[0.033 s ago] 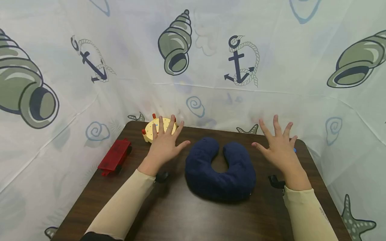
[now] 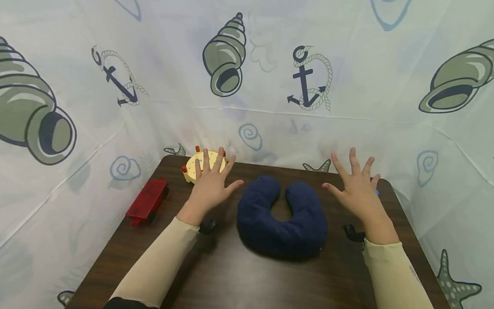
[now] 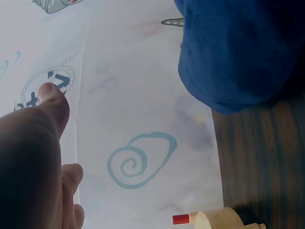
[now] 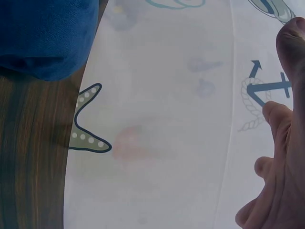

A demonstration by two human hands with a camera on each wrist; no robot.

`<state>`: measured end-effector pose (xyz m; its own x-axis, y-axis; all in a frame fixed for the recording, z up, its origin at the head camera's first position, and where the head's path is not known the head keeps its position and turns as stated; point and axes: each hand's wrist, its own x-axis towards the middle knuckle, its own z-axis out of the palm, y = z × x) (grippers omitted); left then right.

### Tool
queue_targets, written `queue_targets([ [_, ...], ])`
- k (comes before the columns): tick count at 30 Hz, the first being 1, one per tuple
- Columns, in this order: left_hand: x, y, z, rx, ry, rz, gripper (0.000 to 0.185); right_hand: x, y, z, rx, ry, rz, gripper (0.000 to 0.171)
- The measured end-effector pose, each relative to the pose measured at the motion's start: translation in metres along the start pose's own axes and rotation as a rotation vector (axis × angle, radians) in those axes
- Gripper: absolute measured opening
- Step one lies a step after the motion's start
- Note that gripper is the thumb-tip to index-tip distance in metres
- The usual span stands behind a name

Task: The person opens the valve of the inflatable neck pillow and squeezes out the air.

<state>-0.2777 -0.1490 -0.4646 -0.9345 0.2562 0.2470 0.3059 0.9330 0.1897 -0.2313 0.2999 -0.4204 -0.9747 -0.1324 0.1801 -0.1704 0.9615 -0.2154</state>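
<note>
Head view shows your dark wood surface [image 2: 239, 279] carrying a navy U-shaped neck pillow [image 2: 281, 216], centred between your raised hands, opening facing away. Your left hand [image 2: 210, 184] hovers before a yellow peg toy [image 2: 191, 165]; right hand [image 2: 356, 186] mirrors it, fingers splayed, empty.

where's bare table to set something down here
The widest bare patch is the near edge of the table, between the two sleeves and in front of the neck pillow. The far left corner is crowded by the red toy and yellow peg toy.
</note>
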Motion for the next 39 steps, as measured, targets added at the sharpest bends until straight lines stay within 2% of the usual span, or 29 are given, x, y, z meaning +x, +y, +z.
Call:
queue_targets([
  [8,-0.015,-0.01,0.006,-0.019,-0.042,-0.021,0.091,-0.005,-0.008,0.002,0.024,-0.013,-0.014,0.097],
  [11,-0.02,-0.007,0.002,-0.038,-0.042,0.002,0.089,-0.007,-0.011,0.001,0.059,0.024,-0.052,0.096],
  [13,-0.024,-0.002,-0.004,-0.055,-0.057,0.041,0.088,-0.01,-0.012,0.001,0.097,0.048,-0.099,0.096],
  [17,-0.032,0.02,-0.015,-0.134,-0.104,0.167,0.082,-0.026,-0.013,0.004,0.164,0.092,-0.151,0.094],
  [21,-0.041,0.053,-0.015,-0.287,-0.151,0.32,0.069,-0.06,-0.01,0.01,0.201,0.106,-0.102,0.09],
  [23,-0.047,0.068,-0.01,-0.398,-0.208,0.416,0.058,-0.077,-0.01,0.014,0.239,0.073,-0.078,0.083],
  [26,-0.055,0.093,-0.003,-0.559,-0.334,0.576,0.044,-0.095,-0.015,0.02,0.29,-0.006,-0.051,0.062],
  [29,-0.056,0.118,0.003,-0.617,-0.432,0.712,0.039,-0.109,-0.021,0.029,0.34,-0.086,-0.015,0.046],
  [33,-0.051,0.149,0.006,-0.528,-0.495,0.772,0.045,-0.127,-0.028,0.045,0.401,-0.155,0.059,0.043],
  [36,-0.046,0.167,0.01,-0.403,-0.534,0.778,0.054,-0.138,-0.031,0.058,0.445,-0.23,0.129,0.047],
  [39,-0.044,0.179,0.018,-0.239,-0.559,0.736,0.061,-0.142,-0.033,0.07,0.464,-0.329,0.192,0.054],
])
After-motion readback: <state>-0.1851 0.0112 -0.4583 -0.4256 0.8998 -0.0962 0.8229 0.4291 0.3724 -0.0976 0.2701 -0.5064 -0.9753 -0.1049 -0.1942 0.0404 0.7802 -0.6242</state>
